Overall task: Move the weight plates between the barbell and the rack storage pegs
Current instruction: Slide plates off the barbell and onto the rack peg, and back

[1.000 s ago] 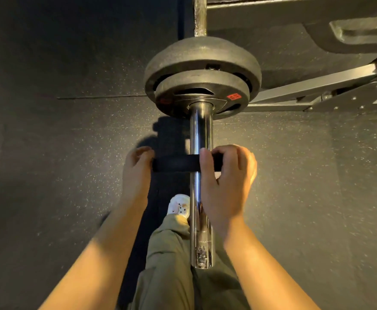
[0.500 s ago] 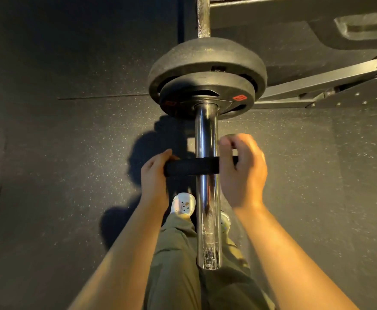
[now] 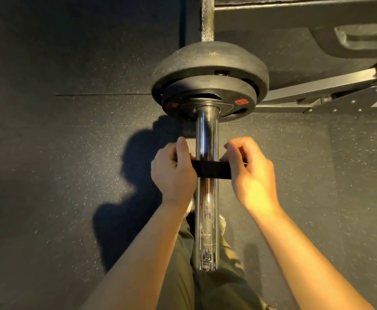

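Observation:
A chrome barbell sleeve (image 3: pixel 206 220) points toward me, its end near my legs. Two black weight plates sit at its far end: a large one (image 3: pixel 209 61) behind a smaller one (image 3: pixel 207 90) with red labels. A black collar (image 3: pixel 212 168) wraps the sleeve about halfway along. My left hand (image 3: pixel 171 173) grips its left end, thumb up beside the sleeve. My right hand (image 3: pixel 252 171) holds its right end with curled fingers. The collar stands clear of the plates, with bare sleeve between.
Dark speckled rubber floor (image 3: pixel 60 153) spreads all around. The rack's steel base beams (image 3: pixel 317 90) lie at the upper right, close behind the plates. The thin bar shaft (image 3: pixel 207 19) runs away at the top. My green trousers (image 3: pixel 205 287) and shoes are under the sleeve.
Both hands have slid the collar along the sleeve toward the plates, and my left hand has closed in against the bar.

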`<state>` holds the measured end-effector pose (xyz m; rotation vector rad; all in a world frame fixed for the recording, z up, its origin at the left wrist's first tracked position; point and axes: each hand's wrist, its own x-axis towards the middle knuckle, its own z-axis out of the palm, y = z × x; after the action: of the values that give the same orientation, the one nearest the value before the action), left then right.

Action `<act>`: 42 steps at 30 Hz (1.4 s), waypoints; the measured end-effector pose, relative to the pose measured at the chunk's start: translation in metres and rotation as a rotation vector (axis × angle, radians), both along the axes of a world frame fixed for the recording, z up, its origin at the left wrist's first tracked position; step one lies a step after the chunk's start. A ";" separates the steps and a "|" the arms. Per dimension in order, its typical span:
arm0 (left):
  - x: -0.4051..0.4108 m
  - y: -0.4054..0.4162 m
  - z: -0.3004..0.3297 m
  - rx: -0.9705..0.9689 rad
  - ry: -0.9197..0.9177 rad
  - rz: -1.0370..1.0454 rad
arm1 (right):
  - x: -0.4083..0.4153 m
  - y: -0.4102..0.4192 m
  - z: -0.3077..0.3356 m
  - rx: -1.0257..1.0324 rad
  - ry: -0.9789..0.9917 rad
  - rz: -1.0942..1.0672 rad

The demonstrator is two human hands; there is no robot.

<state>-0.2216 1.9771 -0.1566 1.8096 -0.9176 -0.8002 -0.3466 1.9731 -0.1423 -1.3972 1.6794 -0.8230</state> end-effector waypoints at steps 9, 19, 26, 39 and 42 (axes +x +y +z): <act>0.046 0.002 -0.039 0.271 0.636 0.064 | -0.019 0.001 -0.024 0.267 -0.164 -0.227; 0.020 0.025 -0.003 0.015 0.077 -0.247 | -0.008 0.013 -0.016 0.146 -0.059 -0.177; 0.007 0.023 -0.002 -0.031 -0.215 -0.286 | -0.023 0.007 -0.023 0.352 -0.376 -0.263; 0.036 0.038 -0.018 0.117 0.332 -0.188 | 0.004 0.031 -0.008 0.102 0.214 -0.126; 0.054 0.056 -0.039 0.230 0.465 -0.068 | 0.034 0.040 0.005 -0.081 0.612 0.058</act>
<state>-0.1676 2.0327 -0.1952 1.6807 -0.6020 -1.3464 -0.3130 2.0129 -0.1372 -1.8733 2.0539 -0.4507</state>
